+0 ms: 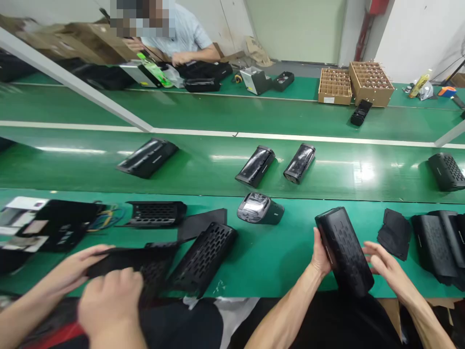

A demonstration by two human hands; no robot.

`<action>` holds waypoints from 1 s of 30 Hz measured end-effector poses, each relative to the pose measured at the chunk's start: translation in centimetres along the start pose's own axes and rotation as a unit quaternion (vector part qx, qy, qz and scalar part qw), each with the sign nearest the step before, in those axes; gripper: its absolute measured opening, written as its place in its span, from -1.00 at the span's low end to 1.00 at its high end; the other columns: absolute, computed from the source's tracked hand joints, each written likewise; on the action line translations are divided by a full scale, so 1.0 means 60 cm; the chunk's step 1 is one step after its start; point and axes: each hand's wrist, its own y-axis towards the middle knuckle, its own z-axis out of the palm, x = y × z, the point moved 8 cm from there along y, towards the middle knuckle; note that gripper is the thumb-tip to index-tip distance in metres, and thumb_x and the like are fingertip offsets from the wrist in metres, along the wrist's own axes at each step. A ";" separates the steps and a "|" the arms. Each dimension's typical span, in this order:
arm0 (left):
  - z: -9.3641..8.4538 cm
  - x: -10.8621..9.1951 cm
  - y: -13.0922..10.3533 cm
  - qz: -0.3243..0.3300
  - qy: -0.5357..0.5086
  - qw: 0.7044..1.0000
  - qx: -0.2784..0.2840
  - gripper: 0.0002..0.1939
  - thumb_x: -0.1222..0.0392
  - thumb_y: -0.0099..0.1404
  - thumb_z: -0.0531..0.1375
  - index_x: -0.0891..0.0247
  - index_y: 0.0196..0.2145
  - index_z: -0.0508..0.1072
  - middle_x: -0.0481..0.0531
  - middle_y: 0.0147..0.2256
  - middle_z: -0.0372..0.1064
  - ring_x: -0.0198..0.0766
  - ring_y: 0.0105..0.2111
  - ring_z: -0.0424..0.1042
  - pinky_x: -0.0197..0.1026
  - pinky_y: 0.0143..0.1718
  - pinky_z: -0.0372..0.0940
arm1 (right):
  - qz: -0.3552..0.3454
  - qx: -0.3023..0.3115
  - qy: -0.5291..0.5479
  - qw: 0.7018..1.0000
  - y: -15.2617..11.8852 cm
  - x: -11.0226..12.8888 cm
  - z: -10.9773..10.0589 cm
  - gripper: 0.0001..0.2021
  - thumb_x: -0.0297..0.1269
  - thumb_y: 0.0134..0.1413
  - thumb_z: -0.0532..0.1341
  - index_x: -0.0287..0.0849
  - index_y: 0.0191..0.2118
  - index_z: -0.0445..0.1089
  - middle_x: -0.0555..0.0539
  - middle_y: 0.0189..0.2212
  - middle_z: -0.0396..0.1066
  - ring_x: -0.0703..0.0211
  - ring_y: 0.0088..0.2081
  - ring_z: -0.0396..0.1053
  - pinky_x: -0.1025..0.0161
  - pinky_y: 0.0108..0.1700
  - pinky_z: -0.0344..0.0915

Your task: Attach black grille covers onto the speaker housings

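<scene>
My left hand (321,252) grips the left side of a black box-shaped housing (345,254) with a pattern of slots on its face. The housing is held tilted at the near edge of the green bench. At its right side is my right hand (385,269), fingers apart; whether the fingertips touch the housing I cannot tell. Just right of that hand lie flat black sheets (395,235). Several more black housings (438,245) stand at the right end. To the left, a black device with a glossy, pale-reflecting end (258,209) rests on the bench.
At left, a co-worker's hands (112,300), one blurred, work on a black perforated shell. Another perforated shell (205,257) lies beside them. Black units (256,166) sit on the green line beyond. Across it, a person sits near divided cardboard boxes (334,86). A grey post (83,87) slants at left.
</scene>
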 end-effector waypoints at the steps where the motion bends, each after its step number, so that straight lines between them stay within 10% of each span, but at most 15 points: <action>1: 0.009 0.004 0.000 0.001 0.004 1.000 0.012 0.08 -0.71 0.05 0.18 0.37 0.05 0.60 0.36 0.00 0.62 0.41 0.18 0.46 0.35 0.31 0.23 | -0.028 -0.010 -0.036 0.999 -0.006 0.009 0.000 -0.16 0.19 0.06 0.40 -0.11 0.37 0.30 -0.31 0.32 0.38 -0.33 0.29 0.37 -0.17 0.23 0.38; 6: 0.051 -0.020 -0.019 0.051 0.017 0.997 0.054 -0.03 -0.65 0.13 0.19 0.31 0.05 0.63 0.35 0.12 0.56 0.39 0.35 0.28 0.33 0.39 0.13 | -0.177 -0.022 -0.193 0.965 -0.034 0.047 0.023 0.06 -0.25 -0.05 0.45 -0.06 0.53 -0.06 -0.30 0.36 0.31 -0.34 0.33 0.33 -0.24 0.30 0.31; 10: 0.045 -0.052 -0.055 0.026 0.024 0.999 0.033 -0.18 -0.53 0.41 -0.11 0.15 -0.11 0.68 0.22 0.07 0.60 0.32 0.31 0.36 0.34 0.16 0.37 | -0.427 -0.043 -0.338 0.838 -0.079 0.117 0.006 -0.14 -0.47 0.08 0.34 0.18 0.46 0.14 -0.15 0.42 0.24 -0.36 0.47 0.09 -0.48 0.43 -0.06; 13: 0.034 -0.072 -0.076 0.033 0.031 0.999 0.004 0.00 -0.29 0.50 -0.49 0.30 -0.21 0.64 0.32 -0.04 0.61 0.25 0.23 0.46 0.28 -0.06 0.42 | -0.462 -0.046 -0.413 0.783 -0.075 0.139 -0.021 -0.24 -0.59 0.18 0.22 0.31 0.38 0.30 0.01 0.53 0.03 -0.36 0.56 -0.24 -0.60 0.44 -0.37; 19: 0.069 -0.049 -0.045 0.076 0.020 0.997 -0.004 -0.34 -0.43 0.39 -0.06 -0.01 0.03 0.61 0.10 -0.06 0.66 0.19 0.22 0.48 0.19 0.03 0.47 | -0.170 -0.063 -0.057 0.982 -0.020 0.041 -0.054 -0.17 0.06 0.41 0.17 0.19 0.59 -0.29 -0.28 0.55 -0.07 -0.32 0.48 0.09 -0.38 0.31 0.26; 24: 0.079 -0.009 -0.008 0.032 0.030 0.997 0.069 -0.28 -0.14 0.07 0.50 0.15 0.14 0.54 0.26 -0.02 0.62 0.27 0.10 0.56 0.25 0.16 0.40 | -0.083 -0.024 -0.005 0.996 -0.030 -0.017 0.004 -0.05 0.18 0.33 0.22 0.03 0.60 -0.27 -0.19 0.58 -0.15 -0.15 0.54 -0.06 -0.16 0.47 0.08; 30: 0.056 0.018 -0.008 0.019 -0.001 0.998 0.053 -0.38 -0.22 0.12 0.49 0.15 0.05 0.59 0.27 0.01 0.61 0.20 0.14 0.53 0.16 0.18 0.39 | -0.102 -0.108 -0.216 0.965 -0.038 0.022 0.001 0.08 0.12 0.15 0.34 -0.04 0.60 -0.26 -0.28 0.54 -0.05 -0.32 0.51 -0.01 -0.31 0.44 0.08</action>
